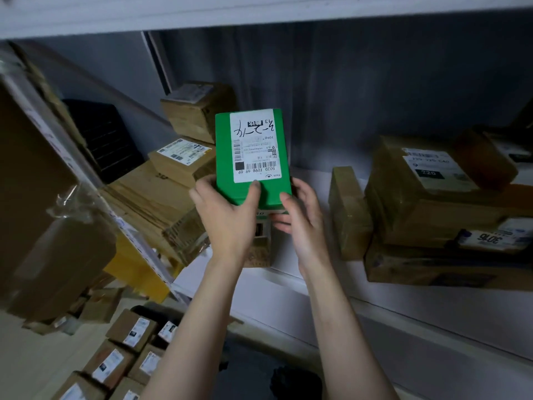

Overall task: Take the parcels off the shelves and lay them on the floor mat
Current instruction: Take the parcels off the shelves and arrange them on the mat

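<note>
Above the shelf point(288, 287), left hand point(227, 217) and right hand point(301, 219) clasp the green parcel point(251, 157), several boxes point(129, 350) already down below the shelf, many brown parcels point(418, 203) waiting on it.

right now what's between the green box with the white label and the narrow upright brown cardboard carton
Head view: the right hand gripping the green box, then bare white shelf before the brown carton.

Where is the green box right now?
In the head view's centre, the left hand and right hand grip the green box above the shelf, between brown cartons.
</note>
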